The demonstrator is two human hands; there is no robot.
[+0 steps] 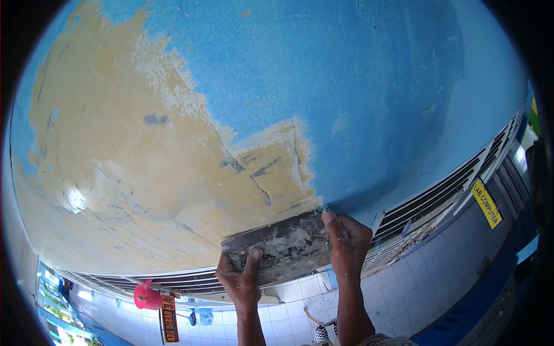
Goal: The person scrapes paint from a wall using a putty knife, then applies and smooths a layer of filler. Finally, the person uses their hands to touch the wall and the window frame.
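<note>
A wide, flat rectangular scraper (pixel 294 241), dark grey and smeared with pale paste, lies with its long upper edge against the painted surface. My left hand (pixel 242 282) grips its left end, thumb on the near face. At its right end, my right hand (pixel 346 245) is closed around the corner, with the thumb near the top edge. Fingers behind the scraper are hidden. Above and left of it spreads a rough beige patch (pixel 144 167) with grey marks and a crack-like line. Blue paint (pixel 358 98) covers the surface to the right.
White slatted openings (pixel 450 199) run along the surface's lower border. A yellow "LAB COMPUTER" sign (pixel 487 204) hangs at right. Down left are a pink-red container (pixel 148 297) and a dark sign with orange lettering (pixel 169 320). White tiles (pixel 398 288) and a checkered cloth (pixel 321 333) show below.
</note>
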